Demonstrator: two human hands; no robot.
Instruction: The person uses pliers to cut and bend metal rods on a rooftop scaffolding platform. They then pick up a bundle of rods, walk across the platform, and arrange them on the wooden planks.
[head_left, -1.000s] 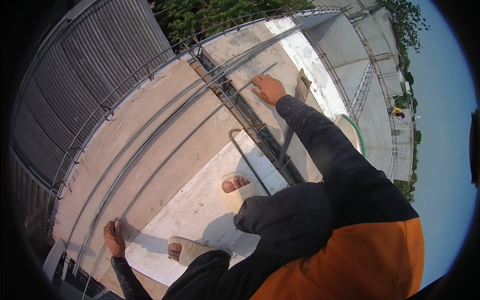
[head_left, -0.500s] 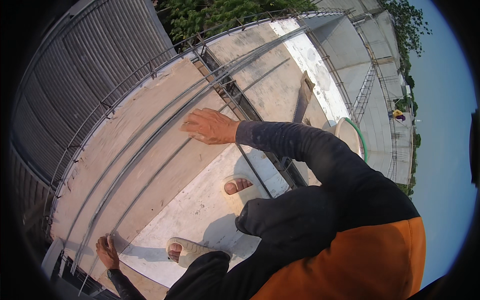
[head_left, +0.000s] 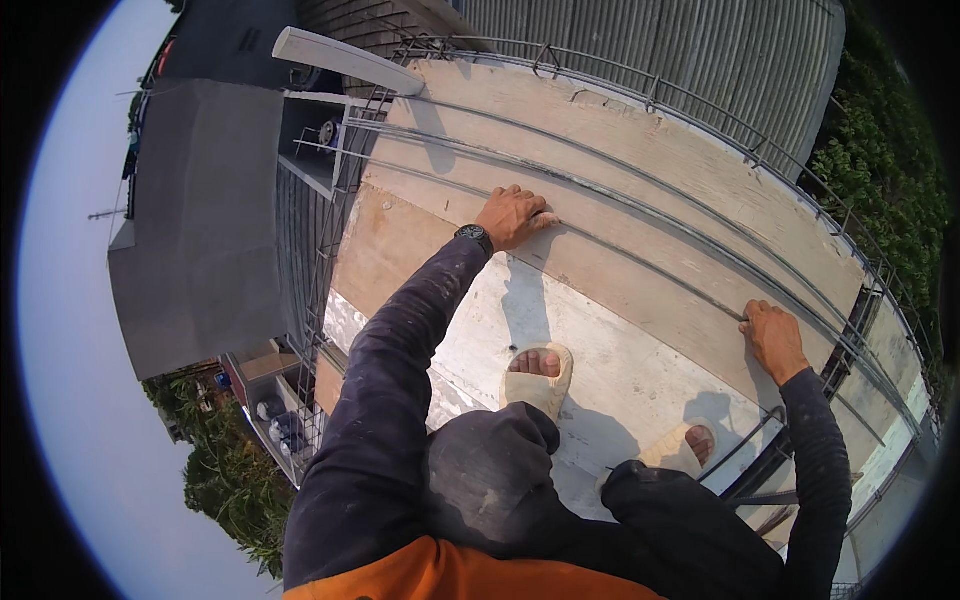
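A thin steel rod (head_left: 640,260) lies across the plywood boards (head_left: 640,130) in front of me. My left hand (head_left: 515,217), with a dark watch at the wrist, is closed around it toward its left part. Farther right, my right hand (head_left: 775,342) has its fingers curled onto the same rod, the fingertips partly hidden. Beyond this rod, several longer steel rods (head_left: 600,184) run roughly alongside as a loose bundle, apart from both hands.
My sandalled feet stand on a white-stained board (head_left: 480,310). Tied rebar framework (head_left: 655,92) edges the far side, with a corrugated roof (head_left: 640,40) beyond. A white slab-like piece (head_left: 350,62) sticks out at the far left corner. A dark gap (head_left: 770,465) crosses the deck at right.
The view has swung left, bringing both hands toward the middle. My left hand's fingers have closed around the rod. My right hand, flatter before, now curls at the rod.
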